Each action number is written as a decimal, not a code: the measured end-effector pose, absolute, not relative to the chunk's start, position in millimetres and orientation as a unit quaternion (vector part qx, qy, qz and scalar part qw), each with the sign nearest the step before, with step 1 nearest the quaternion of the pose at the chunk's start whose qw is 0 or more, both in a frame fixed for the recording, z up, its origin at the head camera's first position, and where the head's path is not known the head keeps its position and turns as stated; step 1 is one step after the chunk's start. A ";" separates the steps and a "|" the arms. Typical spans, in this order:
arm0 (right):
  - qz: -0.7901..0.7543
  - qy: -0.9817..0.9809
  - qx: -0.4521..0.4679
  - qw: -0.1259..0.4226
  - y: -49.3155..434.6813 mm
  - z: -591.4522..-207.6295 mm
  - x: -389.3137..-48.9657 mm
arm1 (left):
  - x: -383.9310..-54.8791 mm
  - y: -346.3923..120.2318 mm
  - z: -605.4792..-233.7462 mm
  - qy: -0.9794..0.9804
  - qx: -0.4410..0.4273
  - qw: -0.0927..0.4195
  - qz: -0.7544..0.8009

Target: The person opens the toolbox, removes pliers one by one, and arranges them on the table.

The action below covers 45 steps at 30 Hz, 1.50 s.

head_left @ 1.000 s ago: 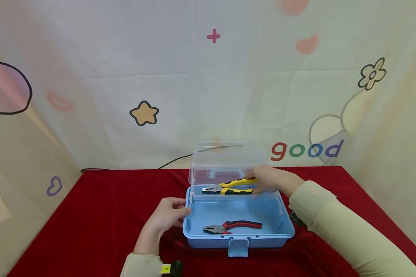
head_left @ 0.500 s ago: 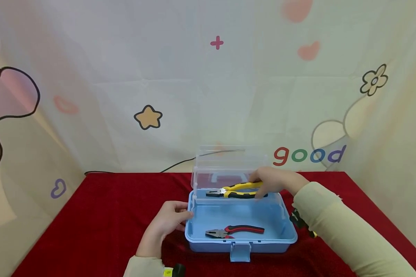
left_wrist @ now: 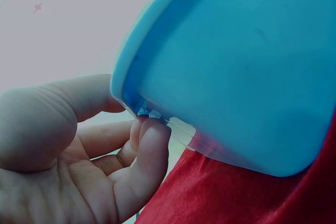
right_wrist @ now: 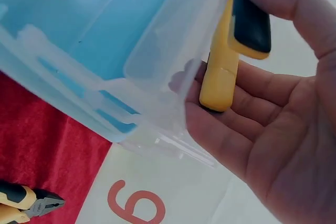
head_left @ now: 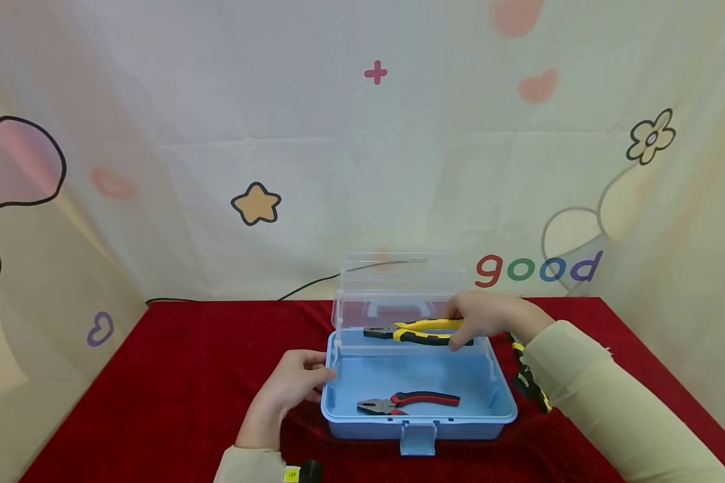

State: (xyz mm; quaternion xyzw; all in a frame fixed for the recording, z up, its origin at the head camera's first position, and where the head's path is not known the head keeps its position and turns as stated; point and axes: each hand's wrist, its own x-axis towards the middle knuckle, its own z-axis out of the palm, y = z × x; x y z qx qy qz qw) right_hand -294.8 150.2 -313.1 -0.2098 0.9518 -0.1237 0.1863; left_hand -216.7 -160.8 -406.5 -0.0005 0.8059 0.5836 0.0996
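Observation:
My left hand [head_left: 293, 382] holds the left rim of a light blue plastic toolbox [head_left: 368, 429], thumb at the rim and fingers curled beneath it in the left wrist view. Pliers with yellow and black handles [head_left: 429, 325] are in my right hand [head_left: 489, 318], which grips them by the handles over the clear tray at the box's back. Their metal jaws point left. In the right wrist view the handle ends [right_wrist: 220, 80] lie between thumb and fingers. Inside the box near the front, red and black pliers [head_left: 425, 398] lie with jaws to the left.
The clear lid [head_left: 399, 278] stands raised at the back. A blue latch [head_left: 418, 439] hangs down in front. Right of the box, another yellow and black tool [head_left: 525, 382] lies partly behind my right sleeve. A red cloth [head_left: 205, 376] covers the table, with a printed curtain behind.
My right hand has shifted slightly right with the yellow and black pliers, and more of the tool beside the box shows. The left hand stays at the rim. The head view shifted a little.

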 end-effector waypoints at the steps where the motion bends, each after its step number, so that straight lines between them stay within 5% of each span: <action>1: -0.125 0.952 -0.210 0.183 150.1 -314.5 -293.6 | -216.7 -160.8 -406.7 0.806 0.000 0.099 0.583; 45: -0.260 0.934 -0.233 0.075 166.9 -345.0 -270.6 | -217.4 -160.4 -406.4 0.808 -0.010 0.103 0.581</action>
